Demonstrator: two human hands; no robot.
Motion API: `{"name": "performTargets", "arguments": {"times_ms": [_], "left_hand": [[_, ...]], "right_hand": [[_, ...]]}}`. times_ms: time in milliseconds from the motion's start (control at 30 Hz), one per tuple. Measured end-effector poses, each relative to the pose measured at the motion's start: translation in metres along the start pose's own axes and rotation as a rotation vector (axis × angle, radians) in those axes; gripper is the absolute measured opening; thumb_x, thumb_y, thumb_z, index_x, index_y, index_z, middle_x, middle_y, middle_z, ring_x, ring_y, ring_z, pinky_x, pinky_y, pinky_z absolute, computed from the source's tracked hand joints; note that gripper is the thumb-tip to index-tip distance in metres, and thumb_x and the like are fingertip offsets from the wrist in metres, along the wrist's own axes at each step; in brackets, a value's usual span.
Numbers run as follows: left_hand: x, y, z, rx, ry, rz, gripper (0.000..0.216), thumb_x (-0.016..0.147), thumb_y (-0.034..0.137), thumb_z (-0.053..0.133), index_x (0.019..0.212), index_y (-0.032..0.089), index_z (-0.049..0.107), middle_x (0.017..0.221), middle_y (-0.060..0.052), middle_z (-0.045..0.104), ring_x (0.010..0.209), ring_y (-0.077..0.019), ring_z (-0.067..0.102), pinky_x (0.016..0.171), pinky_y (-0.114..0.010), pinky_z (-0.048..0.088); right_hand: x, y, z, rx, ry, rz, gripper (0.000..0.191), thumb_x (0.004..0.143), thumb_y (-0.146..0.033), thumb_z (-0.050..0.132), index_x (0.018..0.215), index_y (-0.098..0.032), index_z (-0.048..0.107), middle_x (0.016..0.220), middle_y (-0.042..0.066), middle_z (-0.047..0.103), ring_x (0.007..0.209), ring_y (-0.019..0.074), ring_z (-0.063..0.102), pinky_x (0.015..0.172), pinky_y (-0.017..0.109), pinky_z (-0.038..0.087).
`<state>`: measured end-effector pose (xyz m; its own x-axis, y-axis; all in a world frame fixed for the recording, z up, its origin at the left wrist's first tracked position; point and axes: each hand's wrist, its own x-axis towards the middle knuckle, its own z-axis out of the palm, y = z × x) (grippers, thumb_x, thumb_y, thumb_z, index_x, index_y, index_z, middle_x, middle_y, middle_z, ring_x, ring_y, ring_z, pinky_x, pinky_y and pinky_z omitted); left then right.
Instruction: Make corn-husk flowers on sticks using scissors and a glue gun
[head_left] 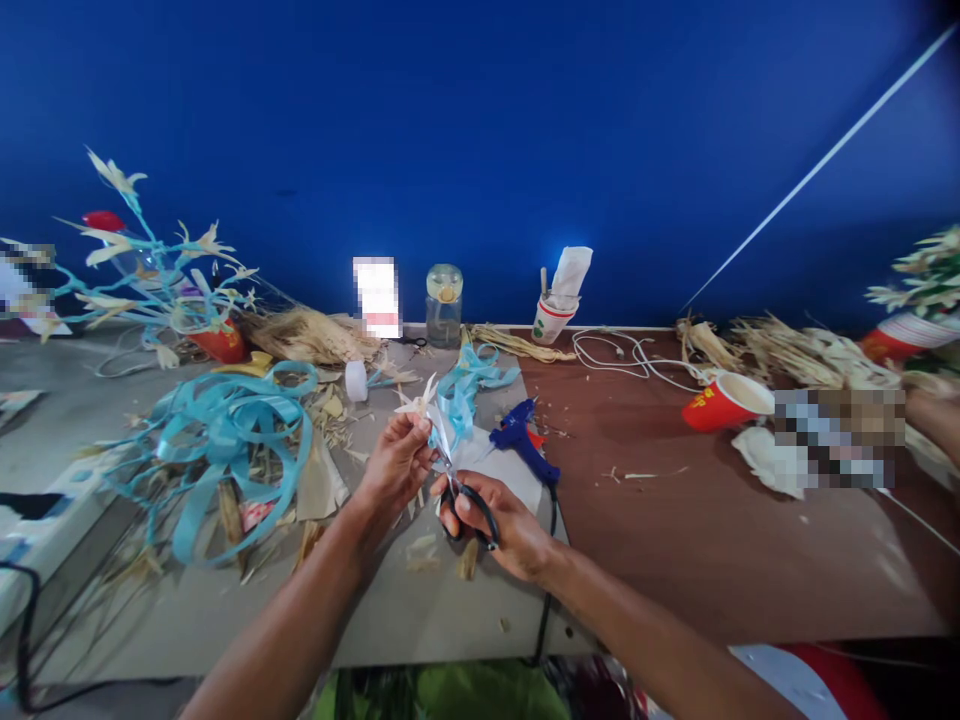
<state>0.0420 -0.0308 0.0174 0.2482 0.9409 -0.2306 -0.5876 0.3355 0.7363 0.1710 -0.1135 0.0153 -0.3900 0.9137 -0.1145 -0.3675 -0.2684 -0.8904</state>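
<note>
Between the fingertips of my left hand (399, 455) is a pale husk flower (421, 398) with pointed petals. My right hand (495, 515) grips black-handled scissors (480, 512), fingers through the loops. Their blades (442, 440) point up and away, right beside the fingers of my left hand and the flower's base. I cannot tell whether the blades touch the flower. Light blue ribbon (459, 395) lies just behind the blades. To the right of it rests a blue glue gun (525, 445) with its cord running toward the front edge.
A heap of blue ribbon (225, 440) and husk scraps covers the left side. Blue-stemmed flowers stand in a red cup (221, 342). A glass jar (444, 310), a white cup (553, 318) and a tipped red cup (726, 402) are farther back. Another person's arm (934, 410) reaches in at right.
</note>
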Motion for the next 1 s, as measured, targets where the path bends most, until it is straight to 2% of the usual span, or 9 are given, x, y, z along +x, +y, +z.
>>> {"name": "performTargets", "arguments": {"times_ms": [333, 567, 767, 1000], "left_hand": [[0.0019, -0.0003, -0.0021, 0.010, 0.009, 0.001, 0.039, 0.050, 0.029, 0.085, 0.064, 0.017, 0.051, 0.054, 0.006, 0.053, 0.047, -0.0066, 0.051, 0.048, -0.020, 0.044], [-0.0025, 0.0030, 0.0045, 0.004, 0.012, 0.004, 0.040, 0.047, 0.028, 0.086, 0.062, 0.017, 0.051, 0.054, 0.006, 0.052, 0.046, -0.0056, 0.049, 0.047, -0.019, 0.043], [-0.0049, 0.0030, 0.0051, -0.021, -0.011, -0.012, 0.040, 0.048, 0.028, 0.086, 0.064, 0.017, 0.050, 0.057, 0.006, 0.055, 0.048, -0.0062, 0.052, 0.047, -0.018, 0.043], [-0.0072, 0.0033, 0.0050, 0.020, -0.073, -0.008, 0.039, 0.053, 0.028, 0.084, 0.064, 0.017, 0.048, 0.054, 0.006, 0.053, 0.044, -0.0061, 0.052, 0.045, -0.018, 0.042]], "right_hand": [[-0.0013, -0.0038, 0.0010, 0.022, 0.013, 0.027, 0.051, 0.067, -0.058, 0.069, 0.090, -0.014, 0.057, 0.056, -0.005, 0.046, 0.053, 0.0070, 0.036, 0.055, 0.023, 0.025], [-0.0029, -0.0026, 0.0010, 0.025, 0.031, 0.050, 0.049, 0.064, -0.056, 0.072, 0.086, -0.016, 0.055, 0.057, -0.007, 0.042, 0.050, 0.0055, 0.033, 0.050, 0.021, 0.024], [-0.0023, -0.0058, 0.0034, -0.099, -0.028, -0.005, 0.052, 0.068, -0.061, 0.065, 0.091, -0.017, 0.052, 0.063, -0.005, 0.045, 0.056, 0.0072, 0.036, 0.052, 0.022, 0.026], [-0.0014, -0.0005, 0.0016, -0.228, 0.011, -0.028, 0.044, 0.067, -0.051, 0.071, 0.087, -0.018, 0.050, 0.066, -0.006, 0.038, 0.056, 0.0060, 0.031, 0.051, 0.021, 0.026]]}}
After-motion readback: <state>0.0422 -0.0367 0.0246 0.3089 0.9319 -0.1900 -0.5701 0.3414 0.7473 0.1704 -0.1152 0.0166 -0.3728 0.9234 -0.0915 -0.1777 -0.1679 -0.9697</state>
